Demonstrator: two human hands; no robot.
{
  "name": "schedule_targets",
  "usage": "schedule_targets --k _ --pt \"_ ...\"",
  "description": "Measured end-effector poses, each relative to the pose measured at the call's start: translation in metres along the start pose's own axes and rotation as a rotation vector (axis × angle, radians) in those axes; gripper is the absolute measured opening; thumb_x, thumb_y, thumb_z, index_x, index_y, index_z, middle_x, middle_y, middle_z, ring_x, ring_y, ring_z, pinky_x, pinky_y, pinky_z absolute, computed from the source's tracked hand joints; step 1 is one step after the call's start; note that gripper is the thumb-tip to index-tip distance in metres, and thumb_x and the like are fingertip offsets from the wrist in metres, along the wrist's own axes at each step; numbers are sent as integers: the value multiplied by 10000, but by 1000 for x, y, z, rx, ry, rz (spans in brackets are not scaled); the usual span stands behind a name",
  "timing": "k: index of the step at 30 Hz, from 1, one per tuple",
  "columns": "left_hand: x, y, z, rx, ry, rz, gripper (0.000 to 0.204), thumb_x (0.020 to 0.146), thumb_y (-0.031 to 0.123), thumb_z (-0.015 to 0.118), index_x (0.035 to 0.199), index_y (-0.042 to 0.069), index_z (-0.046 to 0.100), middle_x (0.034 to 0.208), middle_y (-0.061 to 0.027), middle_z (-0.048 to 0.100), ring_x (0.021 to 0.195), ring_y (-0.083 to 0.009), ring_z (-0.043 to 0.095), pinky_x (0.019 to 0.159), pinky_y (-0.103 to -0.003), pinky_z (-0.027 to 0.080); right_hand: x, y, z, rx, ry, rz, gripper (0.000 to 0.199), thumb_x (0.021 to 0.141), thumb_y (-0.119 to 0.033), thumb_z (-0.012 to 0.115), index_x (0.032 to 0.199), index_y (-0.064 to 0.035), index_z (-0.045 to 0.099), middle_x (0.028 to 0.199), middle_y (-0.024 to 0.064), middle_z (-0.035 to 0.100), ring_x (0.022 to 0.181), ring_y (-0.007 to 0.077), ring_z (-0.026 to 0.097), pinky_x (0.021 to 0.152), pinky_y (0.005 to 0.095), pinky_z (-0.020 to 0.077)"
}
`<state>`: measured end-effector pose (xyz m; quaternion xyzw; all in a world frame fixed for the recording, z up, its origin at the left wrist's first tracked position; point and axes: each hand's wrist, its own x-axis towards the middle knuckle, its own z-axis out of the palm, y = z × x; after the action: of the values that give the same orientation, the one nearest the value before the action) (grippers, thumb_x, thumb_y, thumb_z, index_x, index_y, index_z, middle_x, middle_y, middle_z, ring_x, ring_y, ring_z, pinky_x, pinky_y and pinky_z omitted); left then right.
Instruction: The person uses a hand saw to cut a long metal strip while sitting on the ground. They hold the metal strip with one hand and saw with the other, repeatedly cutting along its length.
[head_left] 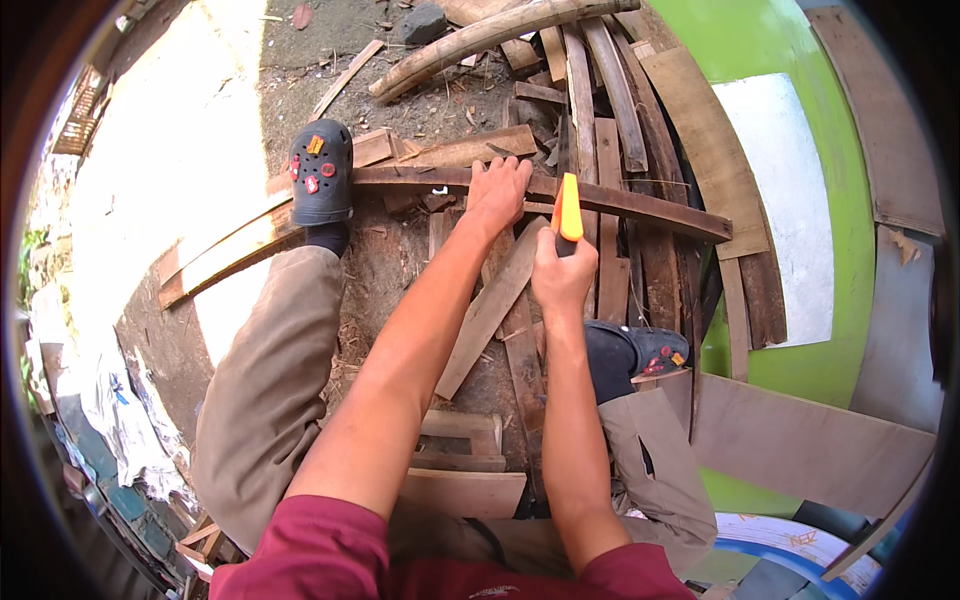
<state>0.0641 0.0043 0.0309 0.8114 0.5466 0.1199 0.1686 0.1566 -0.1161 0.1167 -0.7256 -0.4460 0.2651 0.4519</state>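
While our left hand (497,193) presses flat-fingered on the long plank (600,198), our right hand (562,275) grips the orange-handled saw (568,208) just beside; the plank looks stiff, heavy, splintery.

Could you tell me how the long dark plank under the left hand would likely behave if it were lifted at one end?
The plank looks long, thin and bowed, so it would probably flex. The left hand and shoe pin it; freed, it might rock on the scrap pile.

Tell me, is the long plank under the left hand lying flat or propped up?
Cannot tell: left hand and clog press the plank, but its underside is hidden.
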Motion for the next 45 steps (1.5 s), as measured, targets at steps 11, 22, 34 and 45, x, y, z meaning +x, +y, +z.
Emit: schedule_targets --k 11,22,34,45 --pt "-3 -4 2 29 -10 -27 398 738 66 749 1081 95 550 1088 -87 627 1104 -296 611 870 -484 433 -227 10 -112 -211 -128 -89 148 817 -30 653 697 -5 570 561 128 518 445 284 561 464 385 440" --pt "57 -32 -17 -40 -391 -23 365 719 256 781 1041 87 749 1078 -182 741 1066 -327 703 907 -428 563 -179 4 -74 -140 -197 -64 74 817 -44 656 756 -17 622 619 127 607 526 315 642 522 371 509" --pt "34 -32 -14 -120 -116 32 585 614 406 846 1029 52 634 1044 -170 709 1005 -377 675 834 -472 539 -169 -33 -87 -111 -63 14 168 894 -105 724 838 8 612 625 93 594 535 207 603 543 334 479" --pt "15 -26 -11 -120 -244 68 555 631 456 832 952 31 676 969 -183 721 946 -381 696 817 -475 549 -170 -75 -95 -23 -187 159 195 924 -158 731 879 -7 616 668 72 631 586 156 624 582 306 504"
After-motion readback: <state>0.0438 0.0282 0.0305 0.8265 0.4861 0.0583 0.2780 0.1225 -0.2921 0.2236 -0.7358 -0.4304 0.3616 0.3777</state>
